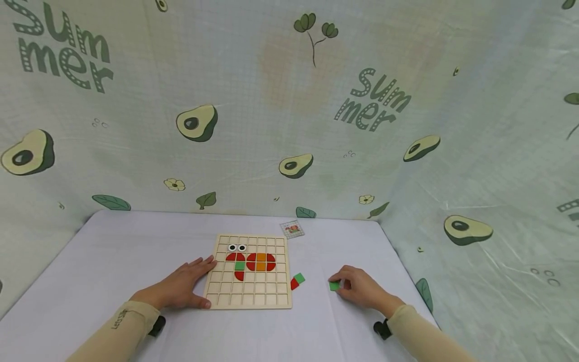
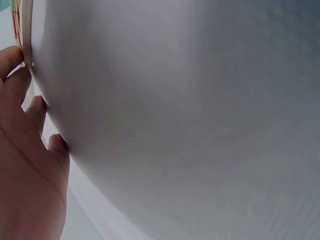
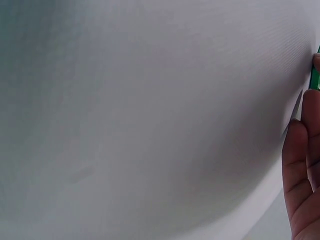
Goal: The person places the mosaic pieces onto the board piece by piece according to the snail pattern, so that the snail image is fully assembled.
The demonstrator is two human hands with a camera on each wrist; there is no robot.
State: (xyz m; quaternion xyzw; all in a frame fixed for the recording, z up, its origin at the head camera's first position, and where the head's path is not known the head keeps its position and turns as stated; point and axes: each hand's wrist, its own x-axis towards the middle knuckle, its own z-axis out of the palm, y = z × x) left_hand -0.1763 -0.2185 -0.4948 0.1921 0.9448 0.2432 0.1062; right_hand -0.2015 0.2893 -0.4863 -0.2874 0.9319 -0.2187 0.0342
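My left hand [image 1: 183, 285] lies along the left side of a wooden grid board [image 1: 267, 300], fingers stretched out to its edge and thumb at the lower left corner. The left wrist view catches the board's edge [image 2: 26, 30] beside the fingertips. On the board are two round eye pieces [image 1: 242, 248], red curved pieces [image 1: 270, 266], orange squares [image 1: 261, 257] and a green square [image 1: 239, 266]. To the right, my right hand [image 1: 362, 287] pinches a green square tile [image 1: 334, 286] close over the table. Only the tile's edge [image 3: 314, 79] shows in the right wrist view.
Between board and right hand lie a loose green square [image 1: 299, 277] and a red piece [image 1: 294, 284] by the board's right edge. A small picture card [image 1: 292, 229] lies beyond the board's upper right corner. Printed fabric [image 1: 253, 151] hangs behind the white table [image 1: 154, 236].
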